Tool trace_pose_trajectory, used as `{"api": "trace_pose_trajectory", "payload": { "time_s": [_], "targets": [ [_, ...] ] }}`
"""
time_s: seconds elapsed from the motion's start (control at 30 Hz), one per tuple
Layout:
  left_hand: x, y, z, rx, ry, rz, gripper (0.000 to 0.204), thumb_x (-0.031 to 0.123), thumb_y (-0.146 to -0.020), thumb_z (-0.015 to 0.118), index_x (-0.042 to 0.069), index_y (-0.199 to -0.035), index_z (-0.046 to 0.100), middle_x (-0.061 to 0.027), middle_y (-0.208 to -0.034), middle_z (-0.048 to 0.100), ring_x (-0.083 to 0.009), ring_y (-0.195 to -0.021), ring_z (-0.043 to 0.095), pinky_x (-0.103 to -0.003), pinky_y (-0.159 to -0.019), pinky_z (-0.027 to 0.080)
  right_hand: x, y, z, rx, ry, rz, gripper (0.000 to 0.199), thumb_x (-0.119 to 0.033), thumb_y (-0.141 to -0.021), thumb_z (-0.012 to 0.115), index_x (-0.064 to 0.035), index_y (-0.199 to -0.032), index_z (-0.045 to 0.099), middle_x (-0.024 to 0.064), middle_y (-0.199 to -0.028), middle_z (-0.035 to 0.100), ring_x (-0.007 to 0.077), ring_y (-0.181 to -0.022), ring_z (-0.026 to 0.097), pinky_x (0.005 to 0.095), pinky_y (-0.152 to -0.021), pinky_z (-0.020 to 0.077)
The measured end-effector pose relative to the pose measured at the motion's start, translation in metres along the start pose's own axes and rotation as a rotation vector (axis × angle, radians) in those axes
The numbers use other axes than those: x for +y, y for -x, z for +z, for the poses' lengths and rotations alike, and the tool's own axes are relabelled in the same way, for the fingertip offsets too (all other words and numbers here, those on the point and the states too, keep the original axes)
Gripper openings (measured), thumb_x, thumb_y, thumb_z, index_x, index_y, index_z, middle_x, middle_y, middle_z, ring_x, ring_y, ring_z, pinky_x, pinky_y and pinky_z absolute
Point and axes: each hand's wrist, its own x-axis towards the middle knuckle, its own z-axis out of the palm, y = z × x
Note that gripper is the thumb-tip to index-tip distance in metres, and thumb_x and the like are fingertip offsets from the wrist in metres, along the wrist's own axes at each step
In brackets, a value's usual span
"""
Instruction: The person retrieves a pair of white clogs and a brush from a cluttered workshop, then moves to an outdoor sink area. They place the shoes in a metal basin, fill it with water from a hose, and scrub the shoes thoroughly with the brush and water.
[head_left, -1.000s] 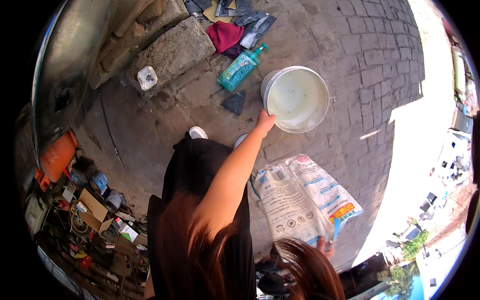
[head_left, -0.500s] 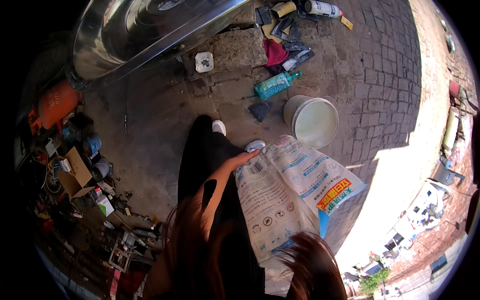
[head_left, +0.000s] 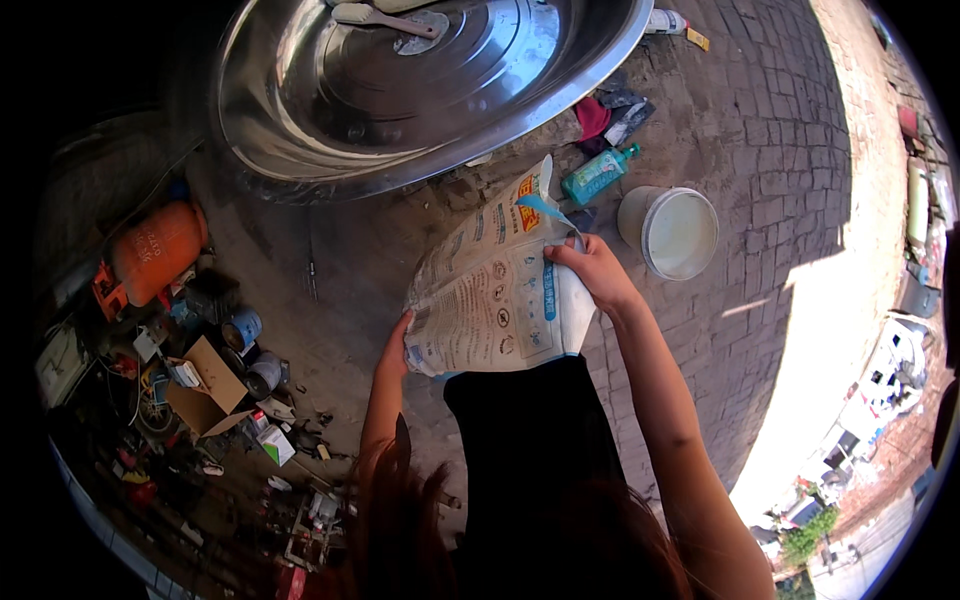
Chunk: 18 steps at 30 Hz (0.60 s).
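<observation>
I hold a large white printed sack (head_left: 495,290) up in front of my body with both hands. My left hand (head_left: 397,345) grips its lower left edge. My right hand (head_left: 592,268) grips its upper right side near the blue strip at the open top. The sack's mouth points toward a very large shiny metal basin (head_left: 420,90) that fills the top of the view. A pale ladle (head_left: 385,16) lies inside the basin.
A white plastic bucket (head_left: 668,232) stands on the brick paving to the right, beside a green bottle (head_left: 598,175) and red cloth (head_left: 591,117). An orange gas cylinder (head_left: 155,250), cardboard boxes (head_left: 205,385) and cluttered tools lie at the left.
My right hand left the white bucket and took hold of the sack. The sack has been lifted from the ground toward the basin, and my view has turned toward the basin.
</observation>
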Motion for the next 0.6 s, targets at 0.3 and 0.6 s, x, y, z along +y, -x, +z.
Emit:
{"api": "trace_pose_trajectory", "payload": {
  "time_s": [0.3,0.6],
  "targets": [
    [0.039,0.034,-0.054,0.062,0.151,0.056,0.056,0.04,-0.092,0.047,0.004,-0.134,0.043,-0.0131,-0.131,0.053,-0.0299,-0.118,0.053,-0.043,-0.1,0.043,0.031,-0.129,0.055,-0.17,-0.292,-0.051,0.026,-0.018,-0.081,0.067,0.0046,-0.093,0.063,0.0104,-0.082,0.065,0.0167,-0.07,0.063,0.0291,-0.065,0.0518],
    [0.089,0.042,-0.044,0.109,-0.061,0.067,0.047,0.039,-0.094,0.045,0.006,-0.127,0.05,-0.0108,-0.125,0.057,-0.0277,-0.113,0.055,-0.04,-0.098,0.045,0.038,-0.196,0.082,-0.023,-0.591,-0.126,0.019,-0.019,-0.079,0.067,-0.001,-0.082,0.062,0.006,-0.073,0.063,0.0156,-0.062,0.06,0.03,-0.059,0.0477]
  ]
}}
